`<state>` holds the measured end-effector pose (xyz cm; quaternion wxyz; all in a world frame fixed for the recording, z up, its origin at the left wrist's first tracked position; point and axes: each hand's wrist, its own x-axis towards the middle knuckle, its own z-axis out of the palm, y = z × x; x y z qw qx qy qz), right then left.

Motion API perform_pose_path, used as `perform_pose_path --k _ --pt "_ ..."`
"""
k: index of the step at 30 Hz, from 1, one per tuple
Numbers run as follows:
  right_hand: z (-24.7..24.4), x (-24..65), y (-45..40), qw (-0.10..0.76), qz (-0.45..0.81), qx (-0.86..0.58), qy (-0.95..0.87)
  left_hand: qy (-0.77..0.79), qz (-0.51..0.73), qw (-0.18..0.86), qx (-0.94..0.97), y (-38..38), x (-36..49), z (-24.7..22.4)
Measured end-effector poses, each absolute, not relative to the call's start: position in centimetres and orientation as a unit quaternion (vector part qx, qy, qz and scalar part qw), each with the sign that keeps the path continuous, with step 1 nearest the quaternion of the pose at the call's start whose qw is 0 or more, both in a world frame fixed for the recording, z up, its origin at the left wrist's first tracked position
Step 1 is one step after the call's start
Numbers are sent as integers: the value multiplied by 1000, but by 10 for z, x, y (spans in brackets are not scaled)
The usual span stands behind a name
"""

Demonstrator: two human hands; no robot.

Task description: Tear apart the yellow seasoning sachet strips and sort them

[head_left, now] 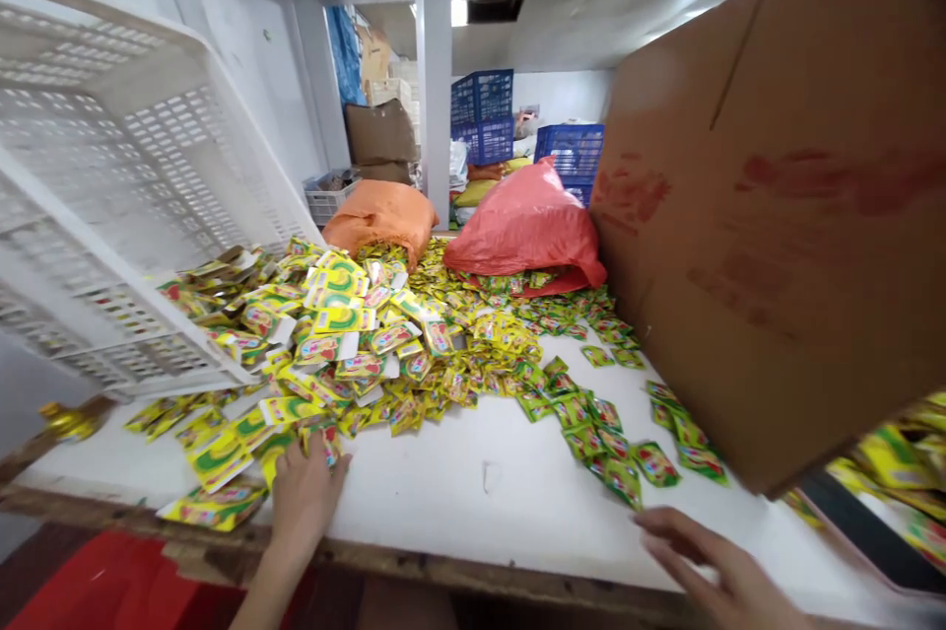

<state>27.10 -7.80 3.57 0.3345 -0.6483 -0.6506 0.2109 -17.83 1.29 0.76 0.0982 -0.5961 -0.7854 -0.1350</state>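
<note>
At the left front of the white table, my left hand (pixel 306 487) has its fingers and thumb closed around a small printed yellow carton (pixel 327 443). Flat cartons and part-open cartons (pixel 218 457) lie around that hand in a loose heap. My right hand (pixel 713 566) is at the right front, thumb and fingers apart, with nothing visible between them. Its fingertips are just by the near end of a trail of green sachets (pixel 621 480). A single green sachet (pixel 655 464) lies a little beyond them.
A white perforated crate (pixel 214 172) tilts at the left beside the carton heap. Orange (pixel 388 216) and red sacks (pixel 528 221) spill sachets at the back. A large cardboard box (pixel 769 216) leans on the right, near a dark flat object (pixel 879 531). A red stool (pixel 110 586) stands below.
</note>
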Motion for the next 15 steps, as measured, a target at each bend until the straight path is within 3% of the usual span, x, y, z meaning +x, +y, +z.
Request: perform_pose_path --k 3,7,12,15 --pt "24 209 -37 340 270 -597 -675 -732 -212 62 -644 14 -161 -10" --pt "3 139 18 345 245 -603 -676 -673 -373 -83 -634 7 -160 -21" --pt "1 87 75 372 186 -630 -656 -634 -544 -308 -454 -6 -172 -17" --pt "6 71 99 381 143 -635 -657 -637 -577 -385 -336 -13 -171 -11"
